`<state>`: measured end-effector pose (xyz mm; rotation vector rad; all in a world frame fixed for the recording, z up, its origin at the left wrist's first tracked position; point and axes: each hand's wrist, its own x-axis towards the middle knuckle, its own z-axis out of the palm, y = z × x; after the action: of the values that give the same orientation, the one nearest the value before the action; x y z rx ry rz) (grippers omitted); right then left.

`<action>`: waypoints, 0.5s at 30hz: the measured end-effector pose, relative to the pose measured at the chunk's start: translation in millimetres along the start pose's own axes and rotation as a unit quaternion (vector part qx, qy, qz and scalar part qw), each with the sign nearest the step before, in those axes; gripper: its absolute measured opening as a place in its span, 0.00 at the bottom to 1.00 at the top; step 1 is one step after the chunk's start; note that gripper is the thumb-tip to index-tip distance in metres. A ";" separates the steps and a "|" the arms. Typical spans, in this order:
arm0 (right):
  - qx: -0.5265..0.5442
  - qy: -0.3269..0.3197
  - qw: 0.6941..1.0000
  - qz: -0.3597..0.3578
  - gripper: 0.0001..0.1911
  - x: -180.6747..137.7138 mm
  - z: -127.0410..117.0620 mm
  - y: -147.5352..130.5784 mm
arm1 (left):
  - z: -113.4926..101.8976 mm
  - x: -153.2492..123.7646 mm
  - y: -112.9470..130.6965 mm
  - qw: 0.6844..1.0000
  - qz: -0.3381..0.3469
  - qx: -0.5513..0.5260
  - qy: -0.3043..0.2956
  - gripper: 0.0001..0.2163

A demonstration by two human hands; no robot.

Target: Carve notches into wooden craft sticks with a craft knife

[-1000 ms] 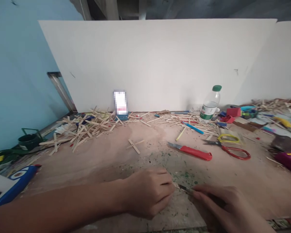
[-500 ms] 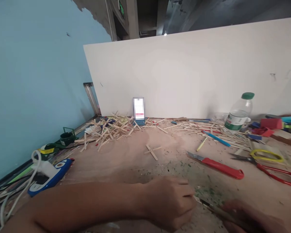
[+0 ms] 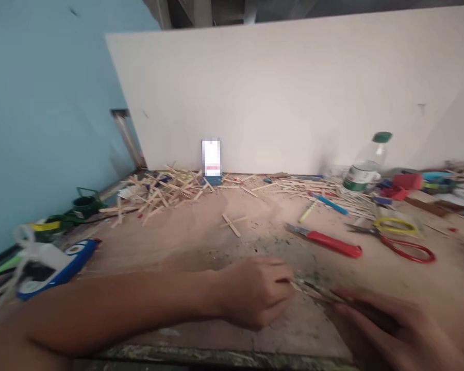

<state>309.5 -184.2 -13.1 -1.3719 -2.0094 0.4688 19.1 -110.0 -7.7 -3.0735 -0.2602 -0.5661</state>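
Observation:
My left hand [image 3: 257, 293] is a closed fist low over the table, its fingers curled. A pale strip, apparently a thin wooden stick [image 3: 298, 287], pokes out past its knuckles. My right hand [image 3: 394, 324] grips a slim tool [image 3: 330, 295] with a dark, narrow tip and a brownish handle. That tip points left and lies against or very near the stick; blur hides which. Green and dark specks are scattered on the wood around both hands. Beyond them lie a red-handled utility knife [image 3: 332, 243] and a crossed pair of wooden sticks [image 3: 231, 224].
To the right are scissors [image 3: 400, 237] with yellow and red handles, a blue pen [image 3: 330, 203] and a plastic bottle [image 3: 365, 167]. Heaped sticks [image 3: 166, 193] and a lit phone [image 3: 211, 157] stand at the back. A blue power strip [image 3: 60, 270] with cables lies left.
The view has tilted down and shifted right, bringing the table's front edge into sight. My right hand and its tool show more fully. My left fist keeps its curled grip.

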 end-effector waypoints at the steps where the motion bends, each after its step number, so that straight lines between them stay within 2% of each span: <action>1: 0.006 0.002 1.000 0.022 0.10 0.8 -2.0 -9.7 | 0.0 -1.0 1.4 1.000 -0.014 -0.012 0.006 0.07; 6: 0.021 0.008 0.998 0.054 0.12 4.2 -2.4 -38.7 | 0.3 -5.7 2.6 0.994 -0.045 -0.081 0.056 0.11; 10: 0.035 -0.010 0.998 0.058 0.12 2.9 -3.1 -41.3 | 0.5 -6.0 0.9 0.991 -0.056 -0.086 0.085 0.11; 15: 0.031 -0.018 0.999 0.035 0.11 2.4 -2.8 -38.6 | 0.8 -4.6 0.3 0.992 -0.077 -0.062 0.081 0.10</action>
<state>284.4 -197.1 13.4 -1.4073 -1.9646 0.5874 15.2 -111.1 -10.0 -3.1195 -0.4812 -0.8637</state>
